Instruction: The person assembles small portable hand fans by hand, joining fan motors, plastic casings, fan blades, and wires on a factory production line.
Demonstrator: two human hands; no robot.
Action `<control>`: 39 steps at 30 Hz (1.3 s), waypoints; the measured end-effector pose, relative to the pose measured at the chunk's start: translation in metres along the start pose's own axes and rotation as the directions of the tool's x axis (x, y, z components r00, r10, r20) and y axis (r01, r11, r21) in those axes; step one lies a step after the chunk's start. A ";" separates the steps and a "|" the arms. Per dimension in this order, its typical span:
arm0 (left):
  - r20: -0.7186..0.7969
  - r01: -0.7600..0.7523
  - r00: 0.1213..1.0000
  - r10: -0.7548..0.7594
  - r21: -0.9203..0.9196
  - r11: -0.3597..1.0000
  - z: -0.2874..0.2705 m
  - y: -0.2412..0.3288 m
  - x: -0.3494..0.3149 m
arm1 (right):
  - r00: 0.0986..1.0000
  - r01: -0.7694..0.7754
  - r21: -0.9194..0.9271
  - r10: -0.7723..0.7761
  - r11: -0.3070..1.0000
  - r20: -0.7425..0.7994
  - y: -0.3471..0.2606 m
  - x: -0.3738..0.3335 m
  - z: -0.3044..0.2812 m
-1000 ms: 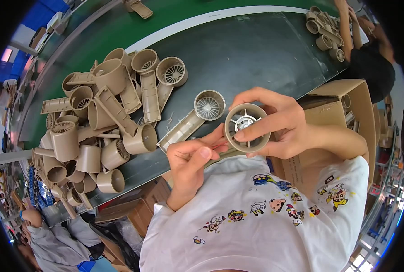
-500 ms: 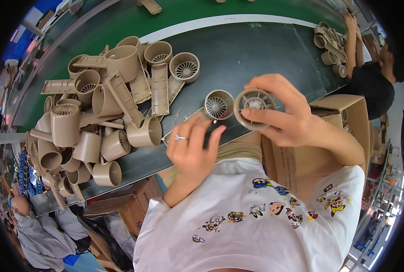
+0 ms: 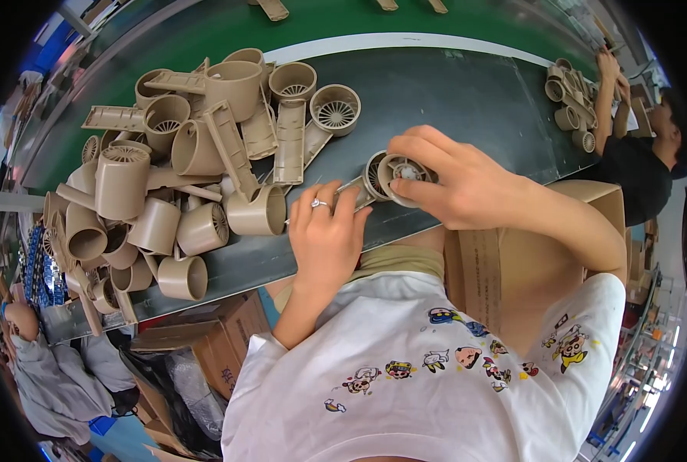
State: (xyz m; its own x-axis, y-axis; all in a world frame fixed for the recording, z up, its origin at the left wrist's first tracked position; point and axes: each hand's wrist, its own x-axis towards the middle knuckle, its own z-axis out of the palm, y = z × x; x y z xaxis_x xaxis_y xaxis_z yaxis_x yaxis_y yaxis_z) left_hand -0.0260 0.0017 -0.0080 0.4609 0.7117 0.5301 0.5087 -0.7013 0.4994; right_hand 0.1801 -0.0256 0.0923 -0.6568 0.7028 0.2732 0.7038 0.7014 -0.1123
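Observation:
A beige fan housing (image 3: 373,174) with a round grilled head and a flat handle half lies on the dark work surface in front of me. My left hand (image 3: 320,235), wearing a ring, has its fingers over the handle and its thumb along the near side. In my right hand (image 3: 470,181) is a short beige cylinder (image 3: 411,171) with a small fan and motor inside, thumb in its opening. This cylinder is tilted against the mouth of the housing's head and partly covers it. The contact between them is partly hidden.
A large heap of similar beige housing halves (image 3: 197,154) covers the left side of the dark bench (image 3: 436,92). Beyond lies a green belt (image 3: 343,31) with several parts. An open cardboard box (image 3: 544,262) stands by my right arm. A co-worker (image 3: 636,154) sits at the far right.
My right hand has brought the fan cylinder left and onto the housing's head. My left hand has settled over the handle; the red wire seen before is now out of sight.

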 end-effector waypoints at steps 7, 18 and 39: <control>0.095 0.026 0.995 -0.012 -0.138 0.990 0.008 0.004 0.003 | 0.998 -0.060 0.237 0.056 0.970 0.025 0.005 0.003 0.011; 0.145 0.047 0.989 -0.021 -0.177 0.983 -0.002 0.000 0.009 | 0.863 -0.329 0.737 0.505 0.591 -0.020 0.000 -0.015 0.030; 0.031 -0.010 0.999 0.015 -0.150 0.989 0.008 -0.008 0.009 | 0.815 -0.129 0.641 0.449 0.756 -0.366 -0.012 -0.028 0.079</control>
State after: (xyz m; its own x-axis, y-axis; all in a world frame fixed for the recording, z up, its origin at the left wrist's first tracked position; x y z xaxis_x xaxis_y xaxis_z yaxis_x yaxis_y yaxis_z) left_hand -0.0200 0.0145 -0.0132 0.4907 0.7021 0.5160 0.3894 -0.7065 0.5910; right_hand 0.1685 -0.0445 0.0110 -0.1202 0.8447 0.5216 0.4436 0.5157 -0.7330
